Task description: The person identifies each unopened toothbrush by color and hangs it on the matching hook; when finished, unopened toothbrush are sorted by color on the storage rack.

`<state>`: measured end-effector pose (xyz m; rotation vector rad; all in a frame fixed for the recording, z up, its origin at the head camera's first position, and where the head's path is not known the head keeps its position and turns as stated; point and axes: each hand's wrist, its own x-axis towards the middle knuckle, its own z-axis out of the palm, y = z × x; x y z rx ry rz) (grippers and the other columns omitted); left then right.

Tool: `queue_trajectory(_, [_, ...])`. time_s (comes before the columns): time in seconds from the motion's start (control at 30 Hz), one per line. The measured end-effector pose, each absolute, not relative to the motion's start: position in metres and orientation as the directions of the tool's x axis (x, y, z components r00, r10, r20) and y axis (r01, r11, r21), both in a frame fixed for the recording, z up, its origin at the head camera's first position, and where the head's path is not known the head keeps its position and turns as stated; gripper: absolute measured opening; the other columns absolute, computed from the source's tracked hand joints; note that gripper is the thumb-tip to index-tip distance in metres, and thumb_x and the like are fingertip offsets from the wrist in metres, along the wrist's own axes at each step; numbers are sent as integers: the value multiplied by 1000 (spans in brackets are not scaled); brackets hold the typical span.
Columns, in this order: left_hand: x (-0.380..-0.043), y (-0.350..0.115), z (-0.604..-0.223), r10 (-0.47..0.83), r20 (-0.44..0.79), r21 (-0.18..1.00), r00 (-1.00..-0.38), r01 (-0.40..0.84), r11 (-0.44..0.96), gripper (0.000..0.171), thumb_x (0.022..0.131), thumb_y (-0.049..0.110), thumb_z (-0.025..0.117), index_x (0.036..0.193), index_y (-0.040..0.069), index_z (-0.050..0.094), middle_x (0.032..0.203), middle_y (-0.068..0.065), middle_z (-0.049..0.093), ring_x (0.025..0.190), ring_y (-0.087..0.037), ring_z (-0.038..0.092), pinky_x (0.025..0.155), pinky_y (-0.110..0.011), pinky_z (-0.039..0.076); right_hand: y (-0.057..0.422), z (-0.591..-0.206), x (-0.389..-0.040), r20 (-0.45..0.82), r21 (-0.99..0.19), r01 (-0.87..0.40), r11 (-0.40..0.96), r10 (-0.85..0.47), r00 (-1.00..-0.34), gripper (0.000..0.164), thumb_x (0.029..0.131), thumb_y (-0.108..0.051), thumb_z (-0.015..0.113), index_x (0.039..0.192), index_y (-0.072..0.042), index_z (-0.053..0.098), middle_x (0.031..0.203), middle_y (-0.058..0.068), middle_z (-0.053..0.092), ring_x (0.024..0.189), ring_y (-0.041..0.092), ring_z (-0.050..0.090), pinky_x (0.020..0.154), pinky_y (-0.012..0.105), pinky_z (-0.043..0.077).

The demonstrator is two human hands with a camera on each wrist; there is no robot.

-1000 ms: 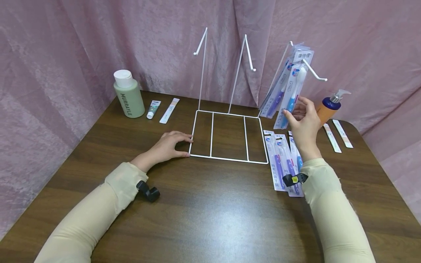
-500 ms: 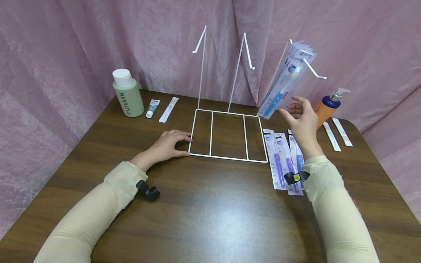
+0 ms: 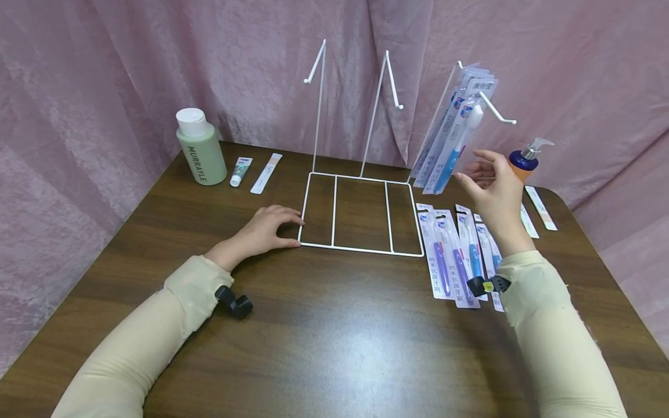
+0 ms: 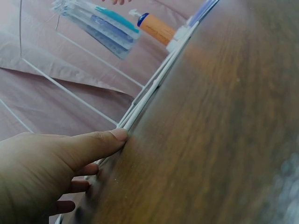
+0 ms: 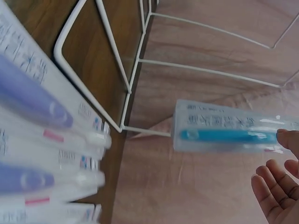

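My left hand (image 3: pixel 266 232) lies on the table at the left side of a white wire rack (image 3: pixel 360 251). Its thumb and fingertips touch the rack's front left corner, fingers fairly straight. My right hand (image 3: pixel 496 188) holds nothing and is beside a packaged toothbrush (image 3: pixel 453 157) with a blue handle, the front one of several hanging on the rack's right hook (image 3: pixel 499 110). Whether the thumb touches that pack cannot be told. Below the hand, more packaged toothbrushes (image 3: pixel 439 255), with purple and blue handles, lie on the table; the right forearm partly covers them.
The rack's left hook (image 3: pixel 315 64) and middle hook (image 3: pixel 393 84) bear nothing. At the left stand a green bottle (image 3: pixel 202 154), a small tube (image 3: pixel 240 172) and a slim sachet (image 3: pixel 266 173). An orange pump bottle (image 3: pixel 521 167) and more sachets (image 3: pixel 541 208) are behind the right hand.
My right hand has let go of the blue toothbrush pack, which swung back against the others. The hand then moved right, uncovering more packs on the table. My left hand stayed at the rack.
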<state>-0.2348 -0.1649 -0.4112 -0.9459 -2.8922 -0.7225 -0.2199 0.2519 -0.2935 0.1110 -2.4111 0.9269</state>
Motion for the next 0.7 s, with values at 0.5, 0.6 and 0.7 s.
queue_trajectory(0.5, [-235,-166,-412,549,158,443,-821,556,704,47,80,35,77,121,13,66,136,-12,57,130,-33,46,107,-56,29,284,-273,-190,471,-481,-201,853,58,-880,49,87,-22,72,130,-8,55,101,11,62,75,-15,45,68,5,36])
queue_trajectory(0.6, [-236,-166,-414,547,162,444,-821,556,703,47,80,34,77,120,14,66,136,-13,57,130,-34,46,107,-57,29,291,-269,-184,486,-446,-210,870,38,-873,47,86,-18,72,128,-5,56,98,12,63,74,-17,43,67,2,34])
queue_trajectory(0.7, [-236,-166,-414,548,164,446,-820,557,700,46,80,34,77,120,14,66,136,-13,57,130,-34,46,107,-57,29,299,-267,-176,476,-413,-203,888,20,-879,47,86,-20,72,128,-5,56,95,9,63,72,-20,41,66,0,33])
